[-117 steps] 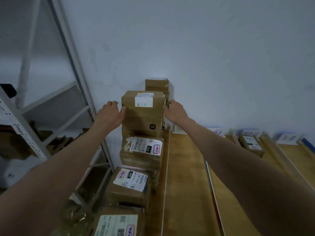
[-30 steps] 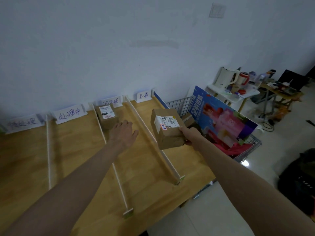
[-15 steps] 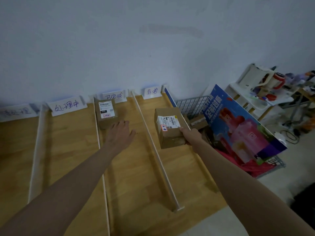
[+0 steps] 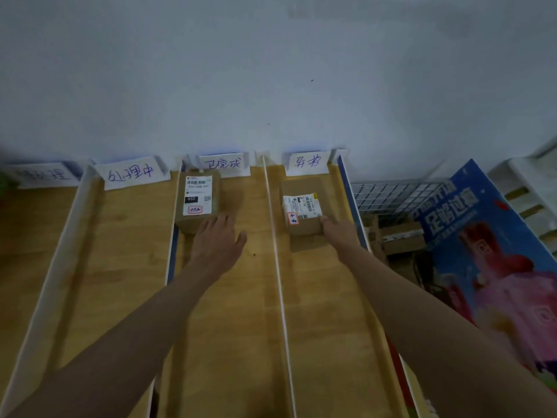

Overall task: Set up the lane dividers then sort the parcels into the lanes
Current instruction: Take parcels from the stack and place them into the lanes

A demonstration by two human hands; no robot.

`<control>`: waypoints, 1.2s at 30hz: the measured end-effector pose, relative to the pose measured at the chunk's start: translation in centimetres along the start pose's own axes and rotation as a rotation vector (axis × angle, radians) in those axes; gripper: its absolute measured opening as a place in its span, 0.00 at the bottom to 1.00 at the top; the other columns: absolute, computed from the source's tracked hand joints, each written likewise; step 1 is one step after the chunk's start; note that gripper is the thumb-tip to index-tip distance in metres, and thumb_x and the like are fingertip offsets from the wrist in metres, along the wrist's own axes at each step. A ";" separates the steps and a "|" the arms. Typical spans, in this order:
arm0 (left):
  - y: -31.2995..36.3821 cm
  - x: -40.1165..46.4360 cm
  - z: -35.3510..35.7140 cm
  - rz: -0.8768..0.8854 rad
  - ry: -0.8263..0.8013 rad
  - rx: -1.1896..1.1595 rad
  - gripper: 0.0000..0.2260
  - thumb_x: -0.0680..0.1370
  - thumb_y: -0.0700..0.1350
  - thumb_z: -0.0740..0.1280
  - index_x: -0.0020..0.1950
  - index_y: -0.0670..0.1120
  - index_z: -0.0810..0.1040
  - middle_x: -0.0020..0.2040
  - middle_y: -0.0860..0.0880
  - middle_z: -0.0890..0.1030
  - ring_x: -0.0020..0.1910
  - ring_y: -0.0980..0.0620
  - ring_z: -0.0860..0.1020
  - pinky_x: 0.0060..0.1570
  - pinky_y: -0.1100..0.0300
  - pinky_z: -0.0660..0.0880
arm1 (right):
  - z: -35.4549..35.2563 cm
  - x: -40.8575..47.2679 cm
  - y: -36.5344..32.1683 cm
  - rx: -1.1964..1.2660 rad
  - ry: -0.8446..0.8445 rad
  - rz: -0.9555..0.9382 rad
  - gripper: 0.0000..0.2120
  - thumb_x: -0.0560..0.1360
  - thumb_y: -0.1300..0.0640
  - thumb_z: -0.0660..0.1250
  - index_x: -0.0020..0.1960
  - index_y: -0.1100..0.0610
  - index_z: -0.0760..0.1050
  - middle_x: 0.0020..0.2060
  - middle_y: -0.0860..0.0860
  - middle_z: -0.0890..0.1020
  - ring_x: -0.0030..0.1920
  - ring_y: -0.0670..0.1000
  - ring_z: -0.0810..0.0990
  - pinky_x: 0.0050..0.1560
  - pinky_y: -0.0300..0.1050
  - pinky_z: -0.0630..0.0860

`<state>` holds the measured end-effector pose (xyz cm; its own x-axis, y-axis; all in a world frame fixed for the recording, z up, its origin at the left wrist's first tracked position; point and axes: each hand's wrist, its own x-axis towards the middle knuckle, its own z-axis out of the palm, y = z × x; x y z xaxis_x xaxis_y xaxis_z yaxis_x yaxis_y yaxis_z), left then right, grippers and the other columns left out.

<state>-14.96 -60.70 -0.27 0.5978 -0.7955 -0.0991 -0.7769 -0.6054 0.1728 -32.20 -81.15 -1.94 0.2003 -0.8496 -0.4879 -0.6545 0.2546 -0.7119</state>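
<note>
Right hand (image 4: pixel 337 233) grips the parcel (image 4: pixel 303 208) at its near right corner, label up, in the rightmost lane at the table's (image 4: pixel 126 260) far end, just short of the lane's tag (image 4: pixel 306 162); likely held by the corner so it can be set down square with the label readable; can't tell if it's resting on the wood yet. Fingertips wrap the corner, box body sits beyond them, toward the wall; white divider (image 4: pixel 278 267) is just left of it. Left hand (image 4: pixel 218 239) lies flat, fingers spread and gripping nothing, fingertips at the near edge of the second parcel (image 4: pixel 199 203) in the next lane; probably steadying it.
</note>
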 end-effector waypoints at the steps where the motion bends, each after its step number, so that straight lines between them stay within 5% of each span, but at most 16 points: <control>1: 0.1 0.7 0.5 -0.008 -0.001 0.007 0.23 0.82 0.56 0.55 0.73 0.44 0.67 0.69 0.46 0.72 0.68 0.45 0.70 0.69 0.50 0.66 | 0.5 1.3 -0.1 -0.005 -0.014 0.006 0.31 0.78 0.44 0.65 0.71 0.65 0.67 0.63 0.59 0.76 0.53 0.55 0.74 0.49 0.48 0.72; 7: 0.2 3.2 3.0 -0.045 -0.001 0.021 0.22 0.82 0.55 0.55 0.72 0.45 0.67 0.68 0.46 0.73 0.67 0.46 0.70 0.69 0.51 0.66 | 2.9 7.0 -0.7 -0.070 -0.056 0.016 0.32 0.79 0.42 0.64 0.71 0.65 0.65 0.66 0.61 0.73 0.63 0.61 0.74 0.63 0.57 0.74; 16: -0.9 2.9 4.3 -0.101 -0.014 0.017 0.22 0.83 0.56 0.55 0.74 0.47 0.66 0.69 0.47 0.72 0.69 0.48 0.69 0.71 0.53 0.62 | 5.0 9.3 -0.3 -0.061 -0.124 0.031 0.29 0.81 0.44 0.60 0.72 0.65 0.64 0.66 0.60 0.73 0.64 0.60 0.74 0.56 0.52 0.73; 19: -1.2 2.2 3.4 -0.108 0.004 0.011 0.20 0.83 0.54 0.56 0.71 0.47 0.69 0.67 0.47 0.73 0.67 0.47 0.70 0.70 0.53 0.62 | 4.5 8.0 -1.1 -0.071 -0.121 -0.013 0.29 0.81 0.46 0.60 0.74 0.64 0.61 0.68 0.60 0.71 0.65 0.60 0.73 0.61 0.55 0.74; 29: -6.4 -5.2 -2.8 -0.197 0.110 0.007 0.20 0.81 0.52 0.59 0.69 0.43 0.72 0.66 0.44 0.76 0.65 0.44 0.72 0.68 0.51 0.63 | 6.4 -6.3 -6.3 -0.628 0.001 -0.652 0.22 0.81 0.53 0.60 0.72 0.59 0.65 0.67 0.57 0.70 0.66 0.58 0.70 0.62 0.56 0.72; 36: -16.7 -18.2 -9.3 -0.325 0.195 0.082 0.23 0.82 0.56 0.56 0.73 0.44 0.68 0.69 0.45 0.73 0.68 0.44 0.70 0.69 0.50 0.64 | 13.4 -22.1 -8.4 -0.704 -0.119 -0.913 0.22 0.81 0.49 0.58 0.72 0.57 0.66 0.67 0.56 0.71 0.68 0.59 0.69 0.65 0.55 0.69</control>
<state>-11.06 -35.89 7.80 0.8358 -0.5464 0.0536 -0.5490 -0.8317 0.0833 -21.36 -58.33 8.09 0.8501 -0.5266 -0.0085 -0.4848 -0.7760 -0.4034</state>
